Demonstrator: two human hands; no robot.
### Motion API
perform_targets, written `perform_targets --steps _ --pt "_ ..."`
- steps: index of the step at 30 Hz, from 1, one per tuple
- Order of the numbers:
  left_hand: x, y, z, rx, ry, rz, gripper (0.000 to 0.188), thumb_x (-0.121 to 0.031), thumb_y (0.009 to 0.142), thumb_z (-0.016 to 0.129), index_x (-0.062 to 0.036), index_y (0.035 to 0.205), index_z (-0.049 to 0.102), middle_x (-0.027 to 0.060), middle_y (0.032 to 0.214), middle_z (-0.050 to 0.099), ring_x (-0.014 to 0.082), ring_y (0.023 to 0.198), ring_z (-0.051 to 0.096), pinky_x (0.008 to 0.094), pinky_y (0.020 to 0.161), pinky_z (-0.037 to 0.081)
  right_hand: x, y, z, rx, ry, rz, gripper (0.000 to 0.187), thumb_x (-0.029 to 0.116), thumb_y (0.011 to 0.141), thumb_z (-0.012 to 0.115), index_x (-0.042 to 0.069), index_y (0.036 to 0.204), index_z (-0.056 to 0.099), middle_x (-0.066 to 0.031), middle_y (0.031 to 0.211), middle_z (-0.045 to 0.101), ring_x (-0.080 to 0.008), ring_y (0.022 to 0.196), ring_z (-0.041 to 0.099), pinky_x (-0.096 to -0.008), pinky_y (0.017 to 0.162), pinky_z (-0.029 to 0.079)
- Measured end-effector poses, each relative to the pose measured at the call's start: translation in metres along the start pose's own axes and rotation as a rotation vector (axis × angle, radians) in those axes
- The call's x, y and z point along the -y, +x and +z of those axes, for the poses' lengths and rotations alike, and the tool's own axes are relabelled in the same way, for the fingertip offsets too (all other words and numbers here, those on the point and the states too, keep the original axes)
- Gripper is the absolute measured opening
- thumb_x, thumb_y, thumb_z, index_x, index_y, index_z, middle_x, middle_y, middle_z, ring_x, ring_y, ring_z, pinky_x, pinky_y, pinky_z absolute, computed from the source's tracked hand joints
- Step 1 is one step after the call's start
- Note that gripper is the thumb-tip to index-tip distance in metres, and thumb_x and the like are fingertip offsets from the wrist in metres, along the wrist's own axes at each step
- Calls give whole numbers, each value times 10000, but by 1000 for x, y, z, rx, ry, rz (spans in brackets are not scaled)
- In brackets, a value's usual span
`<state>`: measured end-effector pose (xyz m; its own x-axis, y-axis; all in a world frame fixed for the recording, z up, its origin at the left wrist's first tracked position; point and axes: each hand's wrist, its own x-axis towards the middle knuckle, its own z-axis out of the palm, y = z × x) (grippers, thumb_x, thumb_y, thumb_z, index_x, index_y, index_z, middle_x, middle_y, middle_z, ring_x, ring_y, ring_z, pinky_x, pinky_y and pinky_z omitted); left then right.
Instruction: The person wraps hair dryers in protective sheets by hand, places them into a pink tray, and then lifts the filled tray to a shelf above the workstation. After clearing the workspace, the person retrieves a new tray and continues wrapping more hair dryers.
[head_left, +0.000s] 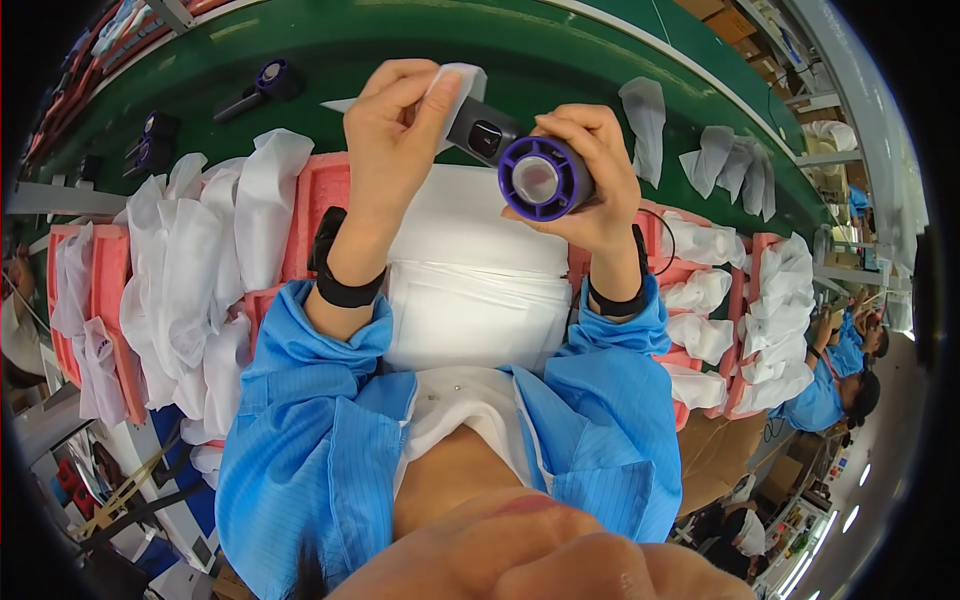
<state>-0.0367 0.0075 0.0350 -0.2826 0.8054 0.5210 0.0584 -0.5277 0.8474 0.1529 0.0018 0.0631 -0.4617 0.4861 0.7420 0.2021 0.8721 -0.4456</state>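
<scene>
Green bench, device, bundles in pink trays

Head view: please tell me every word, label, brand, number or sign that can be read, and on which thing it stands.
No text is readable.
Panel on the device: a small light mark, too small to read.
White wrap: no print shows.
Boxes at the upper right: any print too small to read.

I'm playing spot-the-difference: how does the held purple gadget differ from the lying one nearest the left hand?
The held gadget is in the right hand; the table gadget lies on the green table. The held gadget's handle end is hidden by a white sleeve; the table gadget is uncovered. Both have round purple ends and dark handles.
</scene>
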Motion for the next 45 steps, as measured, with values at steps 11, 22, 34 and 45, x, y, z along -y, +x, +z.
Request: perform_targets --steps 11,22,34,45 --pt "-37 -36 32 173 266 182 106 -46 745 663 -63 844 697 23 801 565 115 564 528 225 484 398 -22 -14 25 -115 -296 73 868 55 559 780 -5 1326 380 -144 1039 501 -275 892 548 -324 722 479" --pt "-38 -37 37 159 479 380 418 -10 604 688 -103 1009 644 67 965 538 202 781 563 276 550 461 -32 -12 16 -216 -302 253 649 48 610 737 -17 1179 432 -164 1057 475 -264 962 527 -309 666 485" --pt "-33 1 -3 448 -40 57 423 -91 622 766 -109 1012 603 97 1152 468 233 996 517 317 802 438 -3 -7 20 -76 241 285 468 21 711 671 -2 1129 460 -87 1019 553 -198 952 550 -288 744 483" --pt "-27 -28 22 -22 171 192 276 -165 630 792 -106 849 636 98 1146 451 236 1066 439 344 842 375 -10 -20 26 -25 -531 350 363 28 714 677 5 1049 537 -112 870 619 -192 692 593 -301 649 473"
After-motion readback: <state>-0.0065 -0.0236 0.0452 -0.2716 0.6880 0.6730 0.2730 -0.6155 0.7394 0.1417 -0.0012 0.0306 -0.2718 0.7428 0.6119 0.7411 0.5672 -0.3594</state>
